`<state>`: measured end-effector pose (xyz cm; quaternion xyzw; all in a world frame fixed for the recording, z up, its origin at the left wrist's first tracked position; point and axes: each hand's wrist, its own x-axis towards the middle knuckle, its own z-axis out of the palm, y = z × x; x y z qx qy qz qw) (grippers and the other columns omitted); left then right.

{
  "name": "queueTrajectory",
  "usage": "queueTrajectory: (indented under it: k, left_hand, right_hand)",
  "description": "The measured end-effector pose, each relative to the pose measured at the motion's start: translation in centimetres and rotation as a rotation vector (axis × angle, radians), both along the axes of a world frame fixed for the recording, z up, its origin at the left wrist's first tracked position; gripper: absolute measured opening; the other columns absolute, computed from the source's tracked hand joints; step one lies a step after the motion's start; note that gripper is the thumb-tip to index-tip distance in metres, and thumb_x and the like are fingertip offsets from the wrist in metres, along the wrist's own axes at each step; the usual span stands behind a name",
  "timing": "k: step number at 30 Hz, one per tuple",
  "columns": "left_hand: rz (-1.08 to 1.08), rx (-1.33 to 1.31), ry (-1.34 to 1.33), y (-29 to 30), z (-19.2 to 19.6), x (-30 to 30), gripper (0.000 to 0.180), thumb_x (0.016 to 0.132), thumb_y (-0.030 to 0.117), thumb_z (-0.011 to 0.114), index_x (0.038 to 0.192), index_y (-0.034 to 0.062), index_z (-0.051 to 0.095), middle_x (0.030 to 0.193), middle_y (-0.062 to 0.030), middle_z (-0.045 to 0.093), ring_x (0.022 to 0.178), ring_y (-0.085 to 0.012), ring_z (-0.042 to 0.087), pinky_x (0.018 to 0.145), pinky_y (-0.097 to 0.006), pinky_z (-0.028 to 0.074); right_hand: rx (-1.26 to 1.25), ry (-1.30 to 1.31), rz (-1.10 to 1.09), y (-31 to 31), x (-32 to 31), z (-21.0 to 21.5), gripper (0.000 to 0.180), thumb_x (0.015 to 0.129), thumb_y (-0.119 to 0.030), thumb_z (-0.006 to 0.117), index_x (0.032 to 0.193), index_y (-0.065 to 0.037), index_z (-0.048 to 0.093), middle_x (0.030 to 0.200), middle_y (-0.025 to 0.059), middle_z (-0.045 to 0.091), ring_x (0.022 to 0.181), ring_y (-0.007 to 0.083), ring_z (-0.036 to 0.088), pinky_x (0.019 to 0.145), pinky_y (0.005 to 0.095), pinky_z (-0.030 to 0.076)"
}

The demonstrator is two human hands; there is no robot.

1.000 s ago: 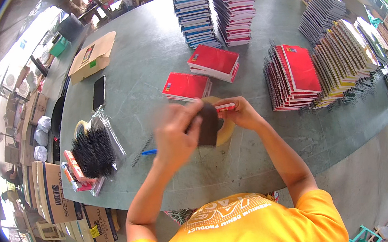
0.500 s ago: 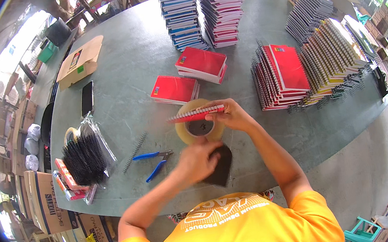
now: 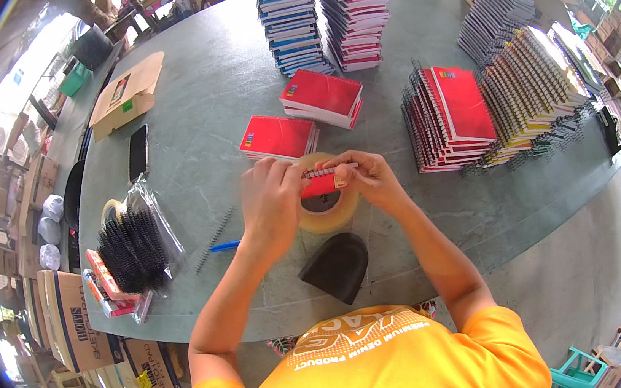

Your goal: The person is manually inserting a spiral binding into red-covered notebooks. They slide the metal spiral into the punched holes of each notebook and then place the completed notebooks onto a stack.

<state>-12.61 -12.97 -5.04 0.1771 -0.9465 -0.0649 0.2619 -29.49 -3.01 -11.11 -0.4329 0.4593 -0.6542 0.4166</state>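
Observation:
A small red spiral notebook [image 3: 320, 186] is held between my two hands, its coil edge turned upward. My left hand [image 3: 269, 202] grips the coil's left end, fingers closed. Opposite it, my right hand [image 3: 372, 181] pinches the right end near the cover corner. Beneath the notebook lies a wide roll of clear tape [image 3: 329, 222]. A dark, round-ended flat piece [image 3: 340, 266] rests nearer to me. Beside my left wrist, a blue handle of the cutting pliers [image 3: 226, 246] shows; my forearm hides the rest. A loose black coil [image 3: 214, 239] lies left of it.
Two piles of red notebooks [image 3: 277, 136] [image 3: 322, 94] lie beyond my hands. Tall blue [image 3: 291, 24] and red [image 3: 357, 20] stacks stand farther back. Coil-bound notebooks [image 3: 462, 111] fill the right side. Bagged black coils [image 3: 133, 249], a phone [image 3: 138, 152] and a cardboard piece [image 3: 127, 96] are left.
My left hand has moved up from beside the dark piece and now grips the notebook's coil edge. The notebook has tilted so its red cover shows. My left forearm now covers most of the pliers.

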Motion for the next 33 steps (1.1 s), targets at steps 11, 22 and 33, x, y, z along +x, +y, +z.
queueTrajectory:
  k: [11, 22, 33]
  left_hand:
    - [-0.118, 0.13, 0.067, 0.0, -0.1, -2.7, 0.02, 0.079, 0.019, 0.066, 0.095, 0.0081, 0.061, 0.092, -0.0063, 0.06, 0.09, -0.028, 0.055, 0.08, -0.04, 0.042]
    - [-0.284, 0.226, -0.028, 1.3, -0.4, -4.9, 0.017, 0.078, 0.008, 0.061, 0.095, 0.0062, 0.063, 0.091, -0.0095, 0.062, 0.089, -0.0291, 0.057, 0.077, -0.04, 0.045]
    - [-0.295, 0.272, 0.076, 2.1, -0.5, -5.4, 0.019, 0.07, 0.002, 0.066, 0.087, 0.0044, 0.059, 0.083, -0.0107, 0.055, 0.08, -0.0305, 0.054, 0.07, -0.038, 0.046]
  right_hand:
    - [0.043, 0.082, -0.22, 1.8, 0.3, -3.1, 0.012, 0.088, -0.002, 0.059, 0.099, 0.0, 0.062, 0.089, 0.0027, 0.066, 0.084, 0.0063, 0.056, 0.077, 0.0229, 0.045]
    - [-0.023, 0.179, -0.291, 2.0, 1.0, -3.0, 0.018, 0.087, 0.001, 0.054, 0.104, 0.001, 0.061, 0.092, 0.0017, 0.066, 0.086, 0.0056, 0.055, 0.078, 0.0237, 0.045]
    - [-0.023, 0.359, -0.365, 2.1, 1.5, -3.1, 0.023, 0.082, 0.002, 0.057, 0.104, -0.001, 0.063, 0.094, 0.0104, 0.067, 0.079, 0.0094, 0.061, 0.071, 0.0245, 0.049]
